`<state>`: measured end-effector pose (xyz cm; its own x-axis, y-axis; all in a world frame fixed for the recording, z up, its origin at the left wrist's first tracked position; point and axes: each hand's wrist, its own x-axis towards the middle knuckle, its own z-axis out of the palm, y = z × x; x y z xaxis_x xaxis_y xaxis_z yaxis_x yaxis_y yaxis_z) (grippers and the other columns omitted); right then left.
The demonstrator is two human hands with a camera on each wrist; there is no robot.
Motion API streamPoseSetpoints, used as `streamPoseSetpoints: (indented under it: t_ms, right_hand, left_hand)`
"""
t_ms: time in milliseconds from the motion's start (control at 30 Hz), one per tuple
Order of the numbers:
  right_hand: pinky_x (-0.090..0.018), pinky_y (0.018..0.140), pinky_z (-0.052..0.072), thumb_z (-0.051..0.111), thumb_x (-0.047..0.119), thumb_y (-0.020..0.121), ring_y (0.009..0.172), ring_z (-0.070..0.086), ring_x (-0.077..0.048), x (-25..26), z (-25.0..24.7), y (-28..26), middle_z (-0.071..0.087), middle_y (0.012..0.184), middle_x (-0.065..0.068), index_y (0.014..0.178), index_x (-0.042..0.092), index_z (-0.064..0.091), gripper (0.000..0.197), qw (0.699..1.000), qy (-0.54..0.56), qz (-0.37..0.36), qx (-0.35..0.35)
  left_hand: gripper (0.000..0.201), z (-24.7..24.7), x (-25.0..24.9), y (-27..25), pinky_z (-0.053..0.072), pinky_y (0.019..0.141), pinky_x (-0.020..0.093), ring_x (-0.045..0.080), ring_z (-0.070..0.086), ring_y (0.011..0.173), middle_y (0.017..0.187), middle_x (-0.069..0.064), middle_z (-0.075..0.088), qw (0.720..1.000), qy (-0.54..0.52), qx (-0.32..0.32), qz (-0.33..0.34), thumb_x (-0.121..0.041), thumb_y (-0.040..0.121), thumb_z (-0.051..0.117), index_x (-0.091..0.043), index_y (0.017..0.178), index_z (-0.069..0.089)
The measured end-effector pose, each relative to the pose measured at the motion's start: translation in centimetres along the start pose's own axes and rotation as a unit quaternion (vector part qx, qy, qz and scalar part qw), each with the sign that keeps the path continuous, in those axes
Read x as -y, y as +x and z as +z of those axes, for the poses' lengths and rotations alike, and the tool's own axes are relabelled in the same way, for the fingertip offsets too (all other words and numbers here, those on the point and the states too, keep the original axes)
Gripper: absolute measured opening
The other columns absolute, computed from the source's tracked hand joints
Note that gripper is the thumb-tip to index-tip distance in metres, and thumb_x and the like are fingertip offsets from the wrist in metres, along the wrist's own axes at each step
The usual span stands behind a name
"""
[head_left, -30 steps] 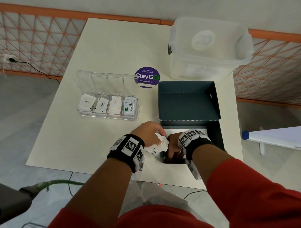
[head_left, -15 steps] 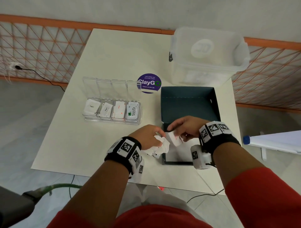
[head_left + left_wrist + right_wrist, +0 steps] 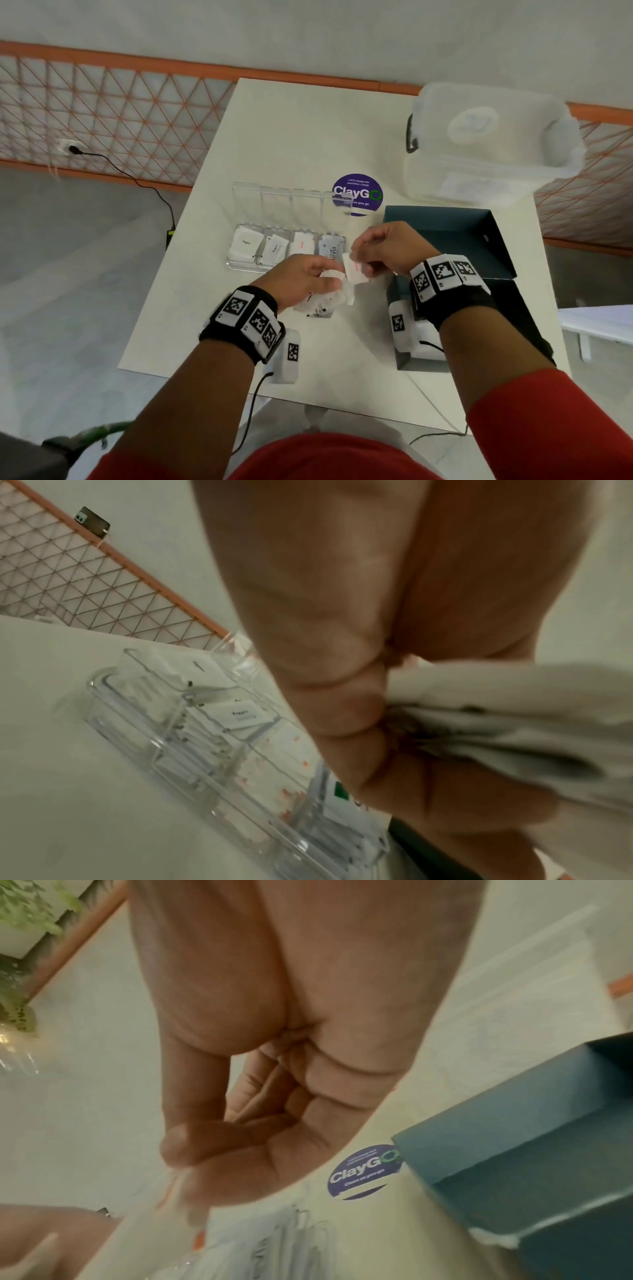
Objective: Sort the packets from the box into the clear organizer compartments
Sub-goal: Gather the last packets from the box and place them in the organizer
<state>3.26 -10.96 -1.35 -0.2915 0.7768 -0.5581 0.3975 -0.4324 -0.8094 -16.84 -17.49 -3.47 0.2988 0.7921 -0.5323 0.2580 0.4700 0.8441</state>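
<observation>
Both hands are busy. From the head view, my left hand [image 3: 301, 279] clutches a bunch of white packets [image 3: 322, 301] just above the table [image 3: 274, 137], while my right hand [image 3: 387, 250] pinches a single red-printed packet [image 3: 356, 270]. A second ago that hand was down in the dark box [image 3: 479, 240]; now it has swung left, to the front edge of the clear organizer [image 3: 246, 263], so I judge a drop into the red-print compartment is next. Its raised lids leave open room above.

Left wrist view: fingers [image 3: 346, 715] curl round the bunch, the organizer's wall [image 3: 143, 723] close below.

Right wrist view: thumb and fingers [image 3: 192, 1139] meet in a pinch; the packet is mostly hidden.
</observation>
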Motion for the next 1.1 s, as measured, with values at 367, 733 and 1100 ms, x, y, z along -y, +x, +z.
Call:
streamPoseSetpoints:
  t_ms: [367, 733, 1100]
  right_hand:
    - [-0.032, 0.063, 0.061, 0.073, -0.009, 0.081, 0.056, 0.063, -0.018, 3.1, 5.4, 3.5, 0.067, 0.068, -0.015, 0.085, 0.002, 0.072, 0.012, 1.000, 0.020, 0.009, 0.001]
    - [-0.032, 0.070, 0.060, 0.069, -0.005, 0.086, 0.059, 0.063, -0.020, 2.5, 7.4, 6.5, 0.069, 0.067, -0.008, 0.074, 0.016, 0.072, 0.024, 0.988, -0.071, 0.014, -0.133]
    - [-0.027, 0.083, 0.051, 0.068, 0.018, 0.091, 0.086, 0.060, -0.015, 2.9, 9.3, 7.6, 0.066, 0.093, 0.002, 0.103, 0.015, 0.074, 0.014, 0.942, -0.296, -0.003, -0.158]
  left_hand:
    - [0.005, -6.8, 1.3, 0.6, 0.051, 0.077, 0.033, 0.016, 0.065, 0.085, 0.097, 0.004, 0.073, 0.996, 0.066, -0.054, -0.034, -0.026, 0.087, 0.069, -0.024, 0.090, 0.071]
    - [0.012, -10.3, 3.5, 0.4, 0.045, 0.062, 0.021, 0.012, 0.062, 0.074, 0.085, -0.003, 0.067, 0.990, 0.117, -0.058, -0.060, -0.027, 0.087, 0.068, -0.017, 0.095, 0.069]
    - [0.008, -10.6, 4.3, -0.2, 0.042, 0.061, 0.017, 0.006, 0.061, 0.080, 0.086, -0.014, 0.065, 0.987, 0.093, -0.128, -0.014, -0.021, 0.088, 0.065, -0.027, 0.084, 0.065]
